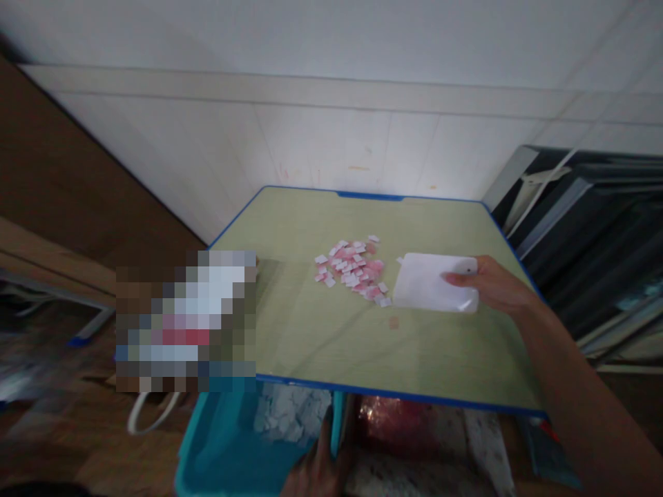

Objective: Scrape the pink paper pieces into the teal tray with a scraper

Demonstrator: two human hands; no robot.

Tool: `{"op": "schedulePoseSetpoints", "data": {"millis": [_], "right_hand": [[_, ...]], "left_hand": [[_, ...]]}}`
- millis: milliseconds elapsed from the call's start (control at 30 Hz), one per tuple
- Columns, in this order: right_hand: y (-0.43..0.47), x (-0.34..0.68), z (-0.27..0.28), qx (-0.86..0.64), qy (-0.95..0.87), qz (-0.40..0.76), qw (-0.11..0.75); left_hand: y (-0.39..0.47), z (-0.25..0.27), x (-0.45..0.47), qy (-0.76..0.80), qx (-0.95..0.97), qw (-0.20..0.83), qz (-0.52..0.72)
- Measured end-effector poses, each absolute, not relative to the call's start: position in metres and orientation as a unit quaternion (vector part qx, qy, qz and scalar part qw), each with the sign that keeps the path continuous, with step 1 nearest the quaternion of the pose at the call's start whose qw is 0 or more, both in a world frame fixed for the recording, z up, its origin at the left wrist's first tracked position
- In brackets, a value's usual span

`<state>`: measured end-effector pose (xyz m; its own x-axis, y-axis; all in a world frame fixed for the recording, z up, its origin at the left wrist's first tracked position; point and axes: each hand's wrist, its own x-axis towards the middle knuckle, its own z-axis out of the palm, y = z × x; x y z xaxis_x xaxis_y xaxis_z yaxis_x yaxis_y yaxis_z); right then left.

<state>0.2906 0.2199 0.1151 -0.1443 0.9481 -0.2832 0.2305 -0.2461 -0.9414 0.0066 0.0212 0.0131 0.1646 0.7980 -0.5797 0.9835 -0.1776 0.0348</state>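
A flat white plastic scraper [422, 283] is in my right hand [481, 279], thumb on top and the other fingers hidden beneath. It lies over the table just right of a loose pile of small pink and white pieces [355, 266]. Below the table's front edge, my left hand [318, 462] grips the right rim of a teal plastic tub [228, 442]. Inside that tub sits a heap of small white square pieces [295, 411]. Part of the tub is hidden under the tabletop.
The pale green folding table [305, 331] has a blue edge and stands against a white wall [336, 145]. A pixelated object covers its left corner. Dark flat panels [601, 228] lean at the right. A shiny red bag-like thing [398, 421] lies under the table.
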Motion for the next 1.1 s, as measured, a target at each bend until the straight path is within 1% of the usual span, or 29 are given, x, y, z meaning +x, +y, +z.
{"op": "schedulePoseSetpoints", "data": {"millis": [100,167,233,367,533,667,733,833,967,1033,1100], "right_hand": [[0.215,0.286,0.121,-0.548,-0.539,0.576,0.276],[0.213,0.284,0.124,-0.54,-0.549,0.584,0.258],[0.213,0.284,0.125,-0.546,-0.546,0.572,0.278],[0.216,0.285,0.122,-0.582,-0.526,0.51,0.352],[0.219,0.286,0.117,-0.598,-0.528,0.475,0.371],[0.22,0.294,0.115,-0.614,-0.525,0.421,0.413],[0.219,0.295,0.116,-0.609,-0.518,0.421,0.429],[0.217,0.291,0.118,-0.595,-0.508,0.458,0.422],[0.215,0.283,0.121,-0.594,-0.524,0.477,0.382],[0.215,0.282,0.121,-0.6,-0.524,0.463,0.387],[0.215,0.284,0.12,-0.608,-0.511,0.444,0.415]], "left_hand": [[0.023,0.015,0.007,0.601,0.733,0.219,-0.229],[0.023,0.017,0.006,0.601,0.732,0.227,-0.225],[0.024,0.019,0.006,0.602,0.734,0.222,-0.224],[0.023,0.018,0.006,0.597,0.742,0.206,-0.225],[0.021,0.011,0.006,0.605,0.733,0.212,-0.227],[0.02,0.008,0.006,0.612,0.724,0.223,-0.226],[0.02,0.008,0.006,0.617,0.721,0.226,-0.221],[0.021,0.008,0.006,0.619,0.718,0.23,-0.221],[0.021,0.009,0.006,0.614,0.72,0.226,-0.23],[0.02,0.009,0.006,0.608,0.727,0.221,-0.229],[0.02,0.009,0.005,0.603,0.733,0.216,-0.229]]}}
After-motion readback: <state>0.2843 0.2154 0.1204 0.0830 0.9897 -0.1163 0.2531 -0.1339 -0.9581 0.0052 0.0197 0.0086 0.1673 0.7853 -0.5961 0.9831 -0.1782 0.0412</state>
